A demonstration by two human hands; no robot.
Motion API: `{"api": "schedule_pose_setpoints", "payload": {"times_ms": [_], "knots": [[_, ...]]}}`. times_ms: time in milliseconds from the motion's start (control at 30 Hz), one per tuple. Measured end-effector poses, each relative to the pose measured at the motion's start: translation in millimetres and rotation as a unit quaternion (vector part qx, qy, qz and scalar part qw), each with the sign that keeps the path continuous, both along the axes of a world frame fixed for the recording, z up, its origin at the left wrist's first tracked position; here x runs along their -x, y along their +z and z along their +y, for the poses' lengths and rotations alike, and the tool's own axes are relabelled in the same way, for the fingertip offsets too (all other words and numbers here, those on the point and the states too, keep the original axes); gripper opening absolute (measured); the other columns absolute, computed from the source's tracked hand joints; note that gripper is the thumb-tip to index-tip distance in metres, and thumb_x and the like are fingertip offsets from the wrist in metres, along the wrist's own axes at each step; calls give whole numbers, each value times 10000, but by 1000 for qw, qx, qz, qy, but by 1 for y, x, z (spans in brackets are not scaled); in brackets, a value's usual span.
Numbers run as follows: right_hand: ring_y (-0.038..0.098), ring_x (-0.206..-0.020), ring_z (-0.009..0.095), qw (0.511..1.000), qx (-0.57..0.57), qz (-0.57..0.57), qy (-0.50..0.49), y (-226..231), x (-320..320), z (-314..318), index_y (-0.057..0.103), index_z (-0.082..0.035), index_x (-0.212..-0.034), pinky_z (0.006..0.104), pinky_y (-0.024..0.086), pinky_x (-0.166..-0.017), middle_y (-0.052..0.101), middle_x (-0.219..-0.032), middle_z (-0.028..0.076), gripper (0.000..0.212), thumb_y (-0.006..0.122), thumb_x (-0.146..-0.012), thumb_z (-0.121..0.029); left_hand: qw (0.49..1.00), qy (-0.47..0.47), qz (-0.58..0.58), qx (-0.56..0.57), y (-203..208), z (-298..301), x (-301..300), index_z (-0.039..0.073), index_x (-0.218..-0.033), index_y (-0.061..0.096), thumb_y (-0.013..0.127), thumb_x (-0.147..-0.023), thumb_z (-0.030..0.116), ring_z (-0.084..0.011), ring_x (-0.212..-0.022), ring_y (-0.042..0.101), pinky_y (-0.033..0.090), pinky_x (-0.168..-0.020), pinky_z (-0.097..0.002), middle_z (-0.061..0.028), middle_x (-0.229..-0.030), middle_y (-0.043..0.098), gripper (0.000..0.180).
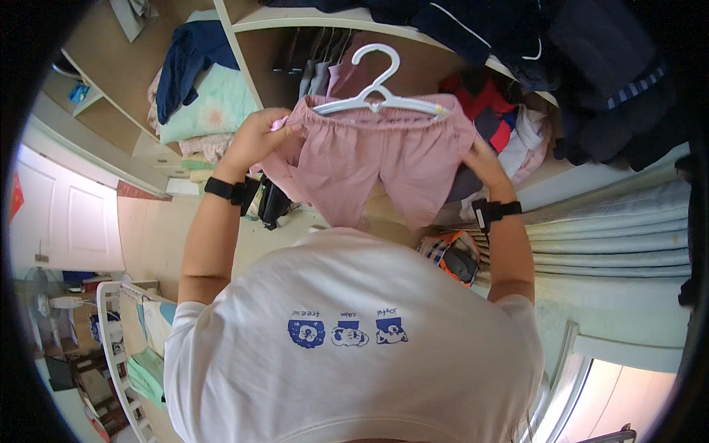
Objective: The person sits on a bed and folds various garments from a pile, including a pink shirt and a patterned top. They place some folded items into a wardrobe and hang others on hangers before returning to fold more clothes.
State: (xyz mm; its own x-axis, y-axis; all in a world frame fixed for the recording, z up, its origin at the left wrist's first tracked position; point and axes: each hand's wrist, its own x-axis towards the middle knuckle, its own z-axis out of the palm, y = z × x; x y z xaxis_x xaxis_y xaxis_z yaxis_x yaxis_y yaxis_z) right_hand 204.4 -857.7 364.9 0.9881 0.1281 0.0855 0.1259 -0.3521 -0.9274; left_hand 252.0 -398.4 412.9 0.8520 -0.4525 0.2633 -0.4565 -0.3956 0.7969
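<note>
One left hand (256, 138) and one right hand (485, 164) pinch gathered-waist pink shorts (384, 159) around a smooth, hooked white hanger (377, 92).

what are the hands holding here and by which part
Pink shorts, a white plastic hanger in their waist: left hand by the left side near the waistband, right hand by the right side edge, slightly lower.

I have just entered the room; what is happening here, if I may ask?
A person holds up pink shorts with both hands, the left hand at one side, the right hand at the other. A white hanger sits in the waistband opening, hook upward. Beyond are open shelves with piled clothes.
</note>
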Motion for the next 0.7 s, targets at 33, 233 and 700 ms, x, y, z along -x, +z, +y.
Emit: {"api": "schedule_pose_setpoints", "payload": {"times_ms": [33,233,700], "knots": [[505,-1189,173,995,-75,-59,8,5,-3,-1,432,16,-1379,311,370,-1042,550,-1310,73,553,627,-906,-195,1000,-6,7,-4,2,-2,2,-11,-1011,663,695,-875,185,-203,-805,627,489,-747,-305,-111,-896,689,241],[569,-1081,144,986,32,67,149,47,-26,-10,560,29,-1252,305,440,-957,622,-1185,71,405,621,-923,-200,999,-23,26,-6,13,2,8,14,-1108,661,690,-864,119,-213,-886,625,481,-799,-300,-114,-979,688,267],[637,-851,203,986,3,-44,-159,-7,-79,-3,626,45,-1030,327,486,-753,678,-943,127,268,527,-938,-187,965,237,-112,16,14,14,43,10,-851,494,627,-851,181,-140,-733,438,378,-630,-285,-65,-761,463,216]]}}
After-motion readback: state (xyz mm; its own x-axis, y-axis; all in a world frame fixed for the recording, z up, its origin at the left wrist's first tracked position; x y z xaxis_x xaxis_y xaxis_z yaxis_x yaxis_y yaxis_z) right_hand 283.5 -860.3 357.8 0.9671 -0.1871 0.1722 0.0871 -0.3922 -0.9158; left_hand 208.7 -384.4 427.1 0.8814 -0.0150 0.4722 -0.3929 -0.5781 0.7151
